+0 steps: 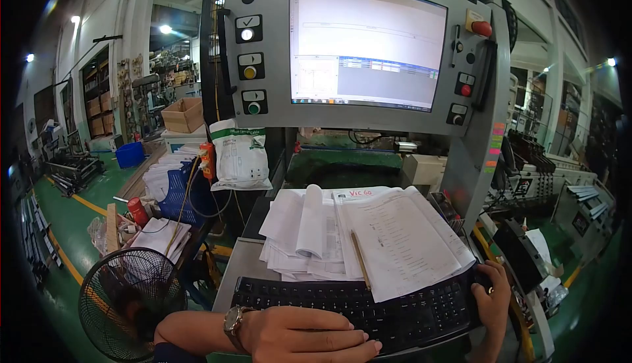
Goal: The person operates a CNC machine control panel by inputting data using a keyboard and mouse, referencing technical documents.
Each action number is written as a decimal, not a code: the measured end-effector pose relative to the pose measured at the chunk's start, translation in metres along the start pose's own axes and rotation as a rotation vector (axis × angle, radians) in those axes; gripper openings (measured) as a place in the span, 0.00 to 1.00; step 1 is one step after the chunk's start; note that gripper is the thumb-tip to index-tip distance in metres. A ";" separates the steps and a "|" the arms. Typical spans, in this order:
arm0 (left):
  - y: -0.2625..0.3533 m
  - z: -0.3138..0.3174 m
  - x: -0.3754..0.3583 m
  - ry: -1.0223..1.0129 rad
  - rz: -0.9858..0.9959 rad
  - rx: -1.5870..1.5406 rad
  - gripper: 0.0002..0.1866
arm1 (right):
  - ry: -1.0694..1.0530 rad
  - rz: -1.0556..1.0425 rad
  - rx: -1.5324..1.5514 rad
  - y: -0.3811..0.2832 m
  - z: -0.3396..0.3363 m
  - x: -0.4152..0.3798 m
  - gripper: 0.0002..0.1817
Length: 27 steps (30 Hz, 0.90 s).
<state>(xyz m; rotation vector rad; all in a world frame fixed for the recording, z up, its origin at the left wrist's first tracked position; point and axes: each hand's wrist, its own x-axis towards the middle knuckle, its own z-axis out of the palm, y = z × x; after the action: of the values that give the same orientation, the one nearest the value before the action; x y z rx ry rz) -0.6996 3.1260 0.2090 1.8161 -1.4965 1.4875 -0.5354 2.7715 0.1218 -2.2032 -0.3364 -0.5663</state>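
A black fan (131, 300) stands low at the far left, beside a blue basket (176, 195) of papers. The left hand (303, 335), a watch (234, 323) on its wrist, lies flat on the front edge of the black keyboard (368, 307), its grip released and holding nothing. Above the keys, a pencil (360, 259) rests on a stack of papers (388, 241) below the monitor (365, 47). The right hand (494, 300) curls over the keyboard's right end, its grip clenched on that edge.

head cam | looks forward-down | close over keyboard (368, 307) | monitor (365, 47) straight ahead
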 end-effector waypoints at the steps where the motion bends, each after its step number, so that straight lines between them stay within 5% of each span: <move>1: 0.000 -0.001 0.000 -0.011 -0.003 -0.001 0.04 | 0.000 -0.003 -0.002 0.000 0.000 0.000 0.27; 27: 0.000 -0.004 0.000 -0.059 -0.003 -0.007 0.04 | 0.008 0.015 -0.011 -0.006 0.000 -0.001 0.26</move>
<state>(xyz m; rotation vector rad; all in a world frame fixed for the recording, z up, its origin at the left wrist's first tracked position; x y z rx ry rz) -0.7013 3.1294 0.2111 1.8725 -1.5234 1.4367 -0.5385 2.7758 0.1253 -2.2111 -0.3130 -0.5701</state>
